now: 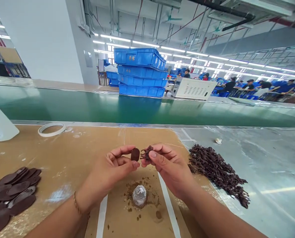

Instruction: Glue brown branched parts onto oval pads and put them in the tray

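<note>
My left hand (116, 167) pinches a small dark brown disc (135, 154) between thumb and fingers. Facing it, my right hand (168, 165) is closed on a dark brown branched piece (147, 153) with thin, curled prongs pointing at the disc. A narrow gap seems to lie between the two. Below the hands, a small clear cup (139, 195) stands on the brown board, ringed by brown drops. Many similar branched pieces lie in a pile (214, 168) to the right. On the left is a heap of flat brown discs (13, 191).
A white tape ring (51, 129) and a translucent container (0, 124) sit at the left. Beyond the board (88, 142) runs a green conveyor belt (93, 105). Stacked blue crates (142, 72) and a pale metal box (194, 88) stand behind it. Several people work far back.
</note>
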The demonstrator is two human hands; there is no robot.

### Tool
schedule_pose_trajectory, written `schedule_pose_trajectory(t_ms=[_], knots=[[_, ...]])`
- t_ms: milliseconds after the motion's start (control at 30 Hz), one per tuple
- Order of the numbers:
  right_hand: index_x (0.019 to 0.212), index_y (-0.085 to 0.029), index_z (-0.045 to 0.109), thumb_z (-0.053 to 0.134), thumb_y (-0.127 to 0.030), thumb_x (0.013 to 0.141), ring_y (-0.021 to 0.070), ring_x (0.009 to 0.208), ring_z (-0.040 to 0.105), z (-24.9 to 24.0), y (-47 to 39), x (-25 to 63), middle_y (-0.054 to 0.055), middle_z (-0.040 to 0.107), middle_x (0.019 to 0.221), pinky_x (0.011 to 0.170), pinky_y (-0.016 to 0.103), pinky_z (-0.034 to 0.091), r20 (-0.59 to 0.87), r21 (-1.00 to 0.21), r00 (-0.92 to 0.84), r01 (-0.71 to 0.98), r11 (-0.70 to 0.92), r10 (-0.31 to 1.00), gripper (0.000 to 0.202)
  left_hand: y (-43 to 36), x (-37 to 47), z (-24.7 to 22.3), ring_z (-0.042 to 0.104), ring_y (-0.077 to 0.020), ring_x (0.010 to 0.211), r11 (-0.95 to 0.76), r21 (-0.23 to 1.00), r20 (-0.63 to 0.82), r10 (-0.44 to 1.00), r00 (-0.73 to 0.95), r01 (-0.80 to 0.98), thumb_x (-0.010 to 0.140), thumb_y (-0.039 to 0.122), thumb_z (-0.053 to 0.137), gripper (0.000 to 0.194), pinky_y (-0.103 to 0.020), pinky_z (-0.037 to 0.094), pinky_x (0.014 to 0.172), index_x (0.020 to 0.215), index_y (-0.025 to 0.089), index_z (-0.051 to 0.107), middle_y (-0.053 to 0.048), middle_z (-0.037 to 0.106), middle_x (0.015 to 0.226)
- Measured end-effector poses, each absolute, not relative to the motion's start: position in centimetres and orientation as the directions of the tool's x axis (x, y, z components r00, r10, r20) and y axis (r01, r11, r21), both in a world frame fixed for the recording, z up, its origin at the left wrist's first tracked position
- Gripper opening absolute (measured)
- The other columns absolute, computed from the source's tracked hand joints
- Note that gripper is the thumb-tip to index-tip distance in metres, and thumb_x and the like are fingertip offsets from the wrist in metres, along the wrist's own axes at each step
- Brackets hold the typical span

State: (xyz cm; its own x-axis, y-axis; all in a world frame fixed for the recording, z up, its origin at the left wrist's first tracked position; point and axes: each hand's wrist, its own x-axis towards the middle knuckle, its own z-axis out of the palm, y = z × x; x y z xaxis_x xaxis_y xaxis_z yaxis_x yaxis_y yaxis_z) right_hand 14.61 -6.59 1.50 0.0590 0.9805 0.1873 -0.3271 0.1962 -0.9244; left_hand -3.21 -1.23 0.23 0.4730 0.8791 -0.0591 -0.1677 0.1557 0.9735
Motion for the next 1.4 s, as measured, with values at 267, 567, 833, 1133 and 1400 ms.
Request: schedule_pose_trajectory(t_ms=[267,567,833,1133,1400], knots=[[0.083,-0.02,0.071,0.079,-0.035,0.078,0.0126,0.068,0.06,1.3,-6.4,14.4,0.001,0.07,0.077,0.071,0.028,0.048,0.164,-0.902,-0.023,-0.407,0.141,0.986,0.017,-1.3,-3.2,0.3,0.075,-0.0214,0.087,0.133,0.958,0.042,0.814,0.579,-0.255,0.068,0.021,0.086,0.039,-0.03,0.06,0.084,0.105,0.022,0.071,-0.006,0.078,0.096],[0.084,-0.02,0.071,0.079,-0.038,0.077,0.0131,0.066,0.062,1.7,-6.7,14.5,0.0,0.068,0.075,0.07,0.029,0.05,0.154,-0.914,0.004,-0.38,0.144,0.988,0.021,-0.9,-3.4,0.1,0.073,-0.0161,0.081,0.104,0.947,0.103,0.797,0.595,-0.304,0.072,0.022,0.084,0.033,-0.025,0.059,0.079,0.102,0.024,0.071,-0.004,0.076,0.096],[0.087,-0.02,0.072,0.075,-0.035,0.082,0.0118,0.068,0.062,2.5,-7.5,14.7,0.001,0.069,0.079,0.066,0.026,0.051,0.315,-0.948,-0.017,-0.058,0.314,0.949,0.016,-1.2,-3.8,0.7,0.073,-0.0192,0.088,0.088,0.956,0.107,0.784,0.611,-0.28,0.074,0.032,0.083,0.035,-0.029,0.057,0.086,0.108,0.027,0.074,-0.005,0.076,0.102],[0.088,-0.02,0.071,0.072,-0.025,0.085,0.0094,0.069,0.066,2.4,-7.4,14.5,-0.002,0.069,0.075,0.069,0.021,0.055,0.352,-0.936,-0.033,-0.022,0.352,0.935,0.005,-0.9,-3.9,0.3,0.071,-0.0192,0.091,0.081,0.959,0.112,0.774,0.623,-0.273,0.073,0.031,0.083,0.035,-0.029,0.056,0.088,0.107,0.026,0.075,-0.006,0.076,0.102],[0.093,-0.02,0.07,0.066,-0.024,0.089,0.0134,0.081,0.066,1.7,-7.5,14.6,0.002,0.07,0.087,0.075,0.027,0.053,0.418,-0.893,-0.055,0.156,0.421,0.907,0.006,-1.0,-3.7,0.0,0.071,-0.0148,0.087,0.086,0.939,0.15,0.771,0.619,-0.334,0.076,0.028,0.081,0.027,-0.024,0.057,0.085,0.103,0.027,0.076,-0.004,0.076,0.098]])
